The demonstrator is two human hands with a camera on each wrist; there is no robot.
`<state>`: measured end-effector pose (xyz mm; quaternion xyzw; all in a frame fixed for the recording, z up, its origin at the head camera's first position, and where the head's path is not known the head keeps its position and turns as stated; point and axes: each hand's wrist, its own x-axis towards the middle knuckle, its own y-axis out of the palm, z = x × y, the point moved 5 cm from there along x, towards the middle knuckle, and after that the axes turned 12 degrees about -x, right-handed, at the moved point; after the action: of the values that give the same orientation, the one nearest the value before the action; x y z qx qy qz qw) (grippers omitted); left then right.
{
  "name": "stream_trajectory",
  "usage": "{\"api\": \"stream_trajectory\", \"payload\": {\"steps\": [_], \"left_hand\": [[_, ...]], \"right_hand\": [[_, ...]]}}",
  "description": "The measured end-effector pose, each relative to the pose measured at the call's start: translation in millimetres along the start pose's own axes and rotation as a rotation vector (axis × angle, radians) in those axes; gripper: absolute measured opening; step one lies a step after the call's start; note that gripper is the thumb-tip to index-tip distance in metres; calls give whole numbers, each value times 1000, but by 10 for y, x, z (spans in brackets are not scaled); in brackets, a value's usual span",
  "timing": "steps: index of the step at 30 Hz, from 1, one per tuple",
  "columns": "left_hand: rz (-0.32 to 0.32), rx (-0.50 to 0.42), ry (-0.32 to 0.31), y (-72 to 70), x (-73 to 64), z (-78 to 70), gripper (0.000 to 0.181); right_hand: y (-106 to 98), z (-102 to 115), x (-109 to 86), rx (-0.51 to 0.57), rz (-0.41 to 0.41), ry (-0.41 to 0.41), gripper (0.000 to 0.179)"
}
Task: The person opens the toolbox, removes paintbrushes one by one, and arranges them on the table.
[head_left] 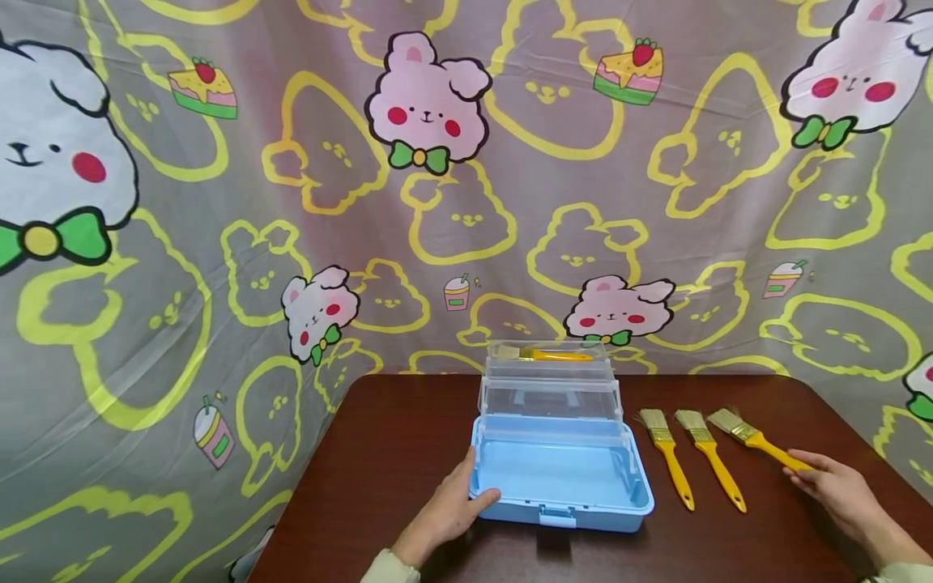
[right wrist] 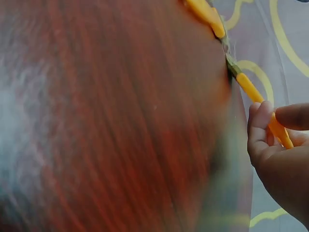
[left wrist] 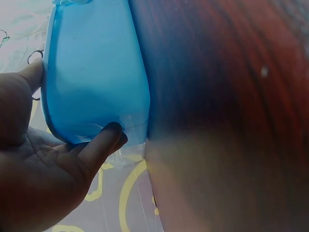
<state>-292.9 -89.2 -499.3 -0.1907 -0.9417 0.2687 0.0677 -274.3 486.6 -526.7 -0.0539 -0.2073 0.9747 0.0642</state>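
Note:
On the table sits a blue plastic box [head_left: 608, 519] with its clear lid and trays [head_left: 547, 398] raised at the back. My left hand [head_left: 452, 500] holds the box at its left front corner, thumb over the front rim and fingers along the left side. At the right, my right hand [head_left: 838, 484] pinches the yellow handle of a paintbrush [head_left: 774, 453] between thumb and fingers. The bristles of that brush point away to the upper left. Two more yellow-handled paintbrushes, a middle one [head_left: 710, 461] and a left one [head_left: 670, 463], lie between it and the box.
Another yellow-handled paintbrush [head_left: 557, 355] lies in the raised clear upper part of the box. The dark reddish wooden table [head_left: 350, 461] ends at a patterned cloth [head_left: 466, 194] hanging behind and at the sides. A latch [head_left: 557, 517] juts from the box front.

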Motion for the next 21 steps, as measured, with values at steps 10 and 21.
{"api": "stream_trajectory", "payload": {"steps": [10,21], "left_hand": [[0,7,2,0,8,10,86],[-4,3,21,-6,14,12,86]], "right_hand": [[-19,-34,13,-66,22,14,32],[69,-24,-23,-193,70,42,39]]}}
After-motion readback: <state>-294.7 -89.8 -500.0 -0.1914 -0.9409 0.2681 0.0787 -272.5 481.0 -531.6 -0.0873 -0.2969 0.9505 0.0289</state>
